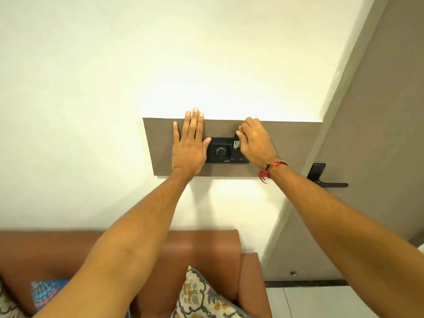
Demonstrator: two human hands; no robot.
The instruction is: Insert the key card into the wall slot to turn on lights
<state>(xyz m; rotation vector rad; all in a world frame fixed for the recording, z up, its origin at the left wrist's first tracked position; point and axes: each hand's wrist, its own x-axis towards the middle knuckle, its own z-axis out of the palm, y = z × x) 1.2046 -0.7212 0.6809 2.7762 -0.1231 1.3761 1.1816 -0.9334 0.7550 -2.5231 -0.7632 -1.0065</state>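
Left hand (188, 149) lies flat, fingers spread, on the wood panel (286, 143) at 9 o'clock of the black switch plate (221, 152). Right hand (255, 143) pinches the key card (236, 144) at the plate's 2 o'clock corner.

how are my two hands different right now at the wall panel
The left hand lies flat and open on the wooden panel, fingers spread; the right hand is curled in a pinch grip at the black switch plate. Only the right wrist wears a red thread band. Both reach up to the same panel.
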